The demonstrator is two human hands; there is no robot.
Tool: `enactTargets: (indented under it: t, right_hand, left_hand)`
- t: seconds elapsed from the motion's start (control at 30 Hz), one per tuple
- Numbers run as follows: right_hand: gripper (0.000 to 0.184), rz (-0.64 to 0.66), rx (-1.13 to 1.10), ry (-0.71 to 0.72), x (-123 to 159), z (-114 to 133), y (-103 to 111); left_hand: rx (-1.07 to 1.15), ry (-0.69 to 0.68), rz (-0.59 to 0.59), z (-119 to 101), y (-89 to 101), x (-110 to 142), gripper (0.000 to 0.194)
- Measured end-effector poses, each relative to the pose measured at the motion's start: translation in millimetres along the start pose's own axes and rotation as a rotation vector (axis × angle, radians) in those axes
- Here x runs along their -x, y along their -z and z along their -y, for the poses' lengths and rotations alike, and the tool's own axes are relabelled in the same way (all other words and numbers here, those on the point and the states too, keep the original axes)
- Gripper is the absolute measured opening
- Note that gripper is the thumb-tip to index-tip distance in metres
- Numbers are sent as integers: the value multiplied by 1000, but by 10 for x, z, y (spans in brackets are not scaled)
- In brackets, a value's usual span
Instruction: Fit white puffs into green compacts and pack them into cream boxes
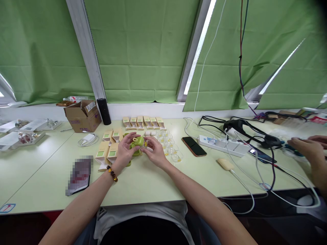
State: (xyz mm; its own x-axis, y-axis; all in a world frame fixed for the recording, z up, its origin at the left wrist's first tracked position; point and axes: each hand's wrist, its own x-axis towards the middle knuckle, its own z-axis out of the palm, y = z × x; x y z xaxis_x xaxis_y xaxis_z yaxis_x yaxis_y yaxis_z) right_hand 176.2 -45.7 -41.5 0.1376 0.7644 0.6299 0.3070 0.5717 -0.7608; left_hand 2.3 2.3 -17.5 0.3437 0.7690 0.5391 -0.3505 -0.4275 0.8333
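My left hand [123, 150], with a beaded bracelet at the wrist, grips a small green case [139, 140] that has a pale loop on it. The fingers of my right hand [156, 152] are pinched against the case's right side, on a small clear piece with a yellow mark [145, 144]. More green cases [137, 153] lie below and behind my hands, partly hidden. To the right are several clear plastic pieces [176, 156] with yellow marks. Open cream cartons [103, 152] with green squares stand to the left, and a row of similar cartons [140, 123] is at the back.
A dark phone [194, 146], a white power strip [224, 145], cables and a black headset [255, 133] occupy the right. Another person's hand [308, 149] is at the far right. On the left are a cardboard box [83, 119], a black cylinder [104, 111] and a blurred-screen device [79, 175].
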Motion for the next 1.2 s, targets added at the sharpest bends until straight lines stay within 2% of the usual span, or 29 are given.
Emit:
enactTargets:
  t: [0.23,0.47,0.67,0.8,0.9,1.2]
  right_hand:
    - [41,-23,56,39,10,98,-7]
    - [41,-76,108,54,11,78,-12]
    - [43,-192,148,62,5,110,-5]
    - [46,-232,171,74,13,135,-15]
    - [48,-235,175,92,20,134,-25]
    - [57,-156,124,129,60,96,-38]
  left_hand:
    - [17,23,6,-7,17,-10,65]
    - [93,82,60,-13,16,10,69]
    - [73,131,-5,25,17,-2,58]
    - [70,202,18,64,3,0,56]
    - [98,247,46,93,-13,2,56]
    - [158,256,12,104,-17,-5,52]
